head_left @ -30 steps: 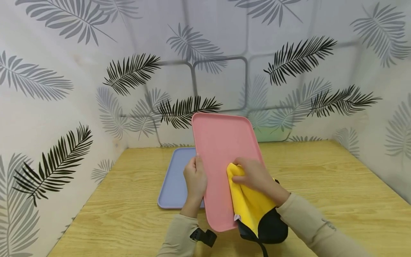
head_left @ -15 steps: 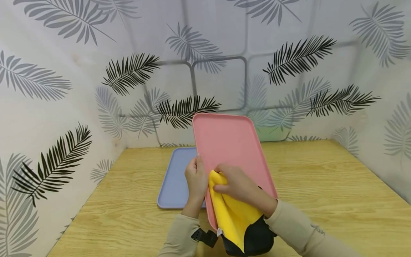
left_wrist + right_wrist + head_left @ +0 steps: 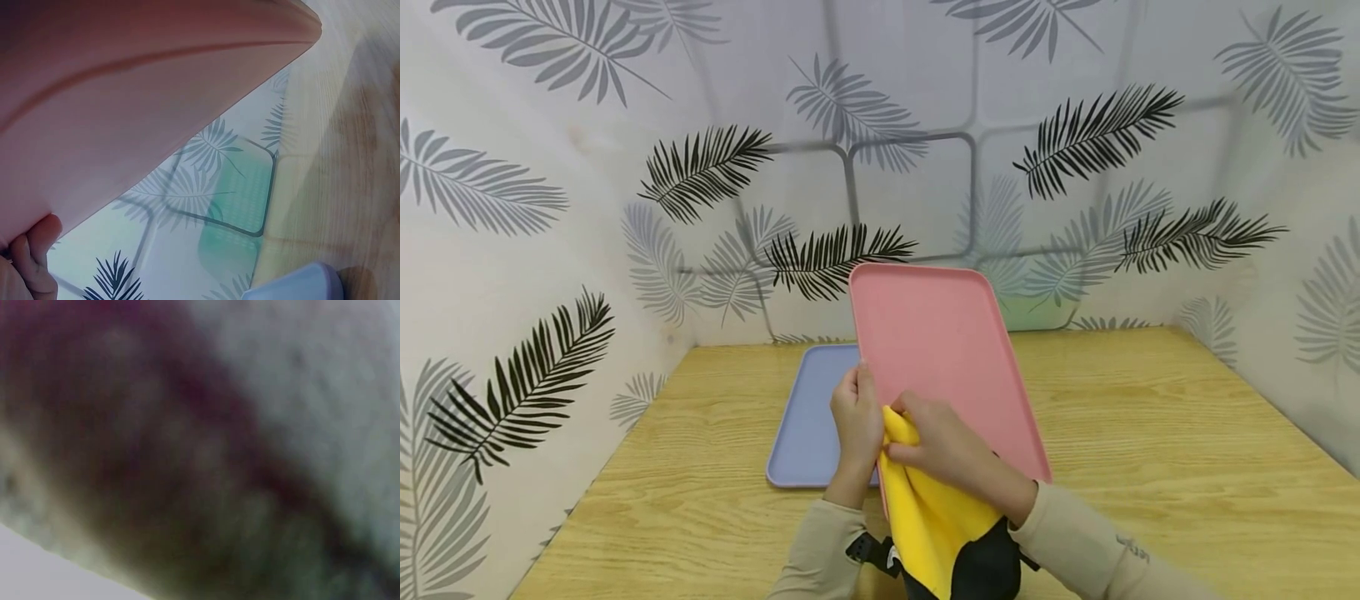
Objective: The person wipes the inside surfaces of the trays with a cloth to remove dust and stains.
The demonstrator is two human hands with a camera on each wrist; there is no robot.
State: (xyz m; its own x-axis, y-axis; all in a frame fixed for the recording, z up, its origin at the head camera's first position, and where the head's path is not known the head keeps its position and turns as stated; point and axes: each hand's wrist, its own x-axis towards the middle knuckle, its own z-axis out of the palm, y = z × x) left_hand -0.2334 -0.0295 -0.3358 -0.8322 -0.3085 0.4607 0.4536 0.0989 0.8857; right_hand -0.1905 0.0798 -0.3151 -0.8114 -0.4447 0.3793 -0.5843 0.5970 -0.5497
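Observation:
My left hand grips the left long edge of a pink tray, holding it tilted up off the table. In the left wrist view the tray's underside fills the upper left, with fingertips curled at its edge. My right hand pinches a yellow and black cloth against the tray's inner face, close beside the left hand. The cloth hangs down over the tray's near end and hides that corner. The right wrist view is dark and blurred.
A blue tray lies flat on the wooden table, behind the left hand and partly covered by the pink tray. A leaf-patterned curtain stands behind the table and along both sides.
The right hand has drawn the cloth leftward across the pink tray and slightly down, to beside the left hand. Left hand and pink tray stay nearly in place.

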